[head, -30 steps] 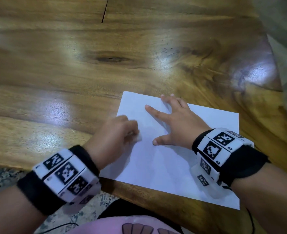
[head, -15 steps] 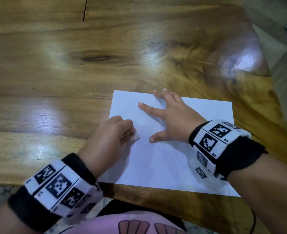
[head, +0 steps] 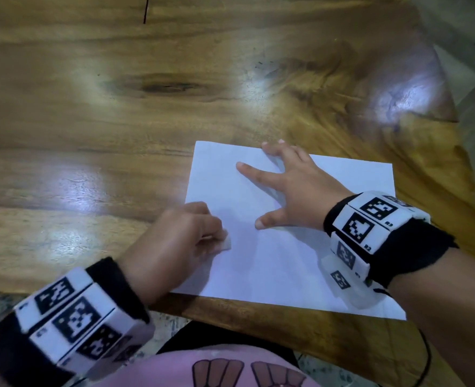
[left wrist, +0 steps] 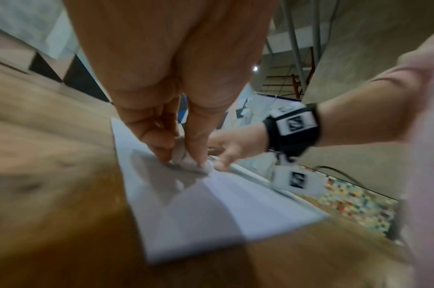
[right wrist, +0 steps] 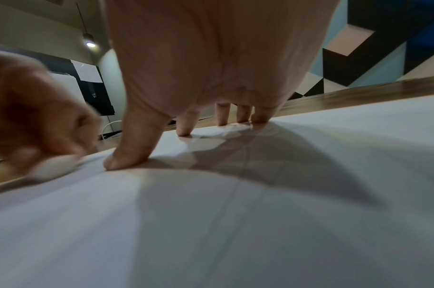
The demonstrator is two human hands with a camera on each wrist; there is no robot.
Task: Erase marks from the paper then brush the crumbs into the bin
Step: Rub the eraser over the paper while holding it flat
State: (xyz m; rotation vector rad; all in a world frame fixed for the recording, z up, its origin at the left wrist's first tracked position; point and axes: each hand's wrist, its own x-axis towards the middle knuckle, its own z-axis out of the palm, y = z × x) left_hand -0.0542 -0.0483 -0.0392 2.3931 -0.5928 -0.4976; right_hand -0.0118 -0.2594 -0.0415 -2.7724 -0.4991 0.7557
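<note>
Left hand (head: 175, 238) pinching a small eraser (head: 226, 243), pressed on the paper (head: 272, 263) near its left edge. Right hand (head: 295, 188) flat, fingers spread, just beside. Rubbing too hard could crumple or rip the paper.

the desk (head: 119, 121) beyond and to the left of the paper (head: 272, 261) is seen bare. on the sheet, passage is blocked by the spread right hand (head: 295, 191) and by the left hand (head: 175, 241), which is closed round an eraser (head: 226, 243); a narrow gap is left between them.
</note>
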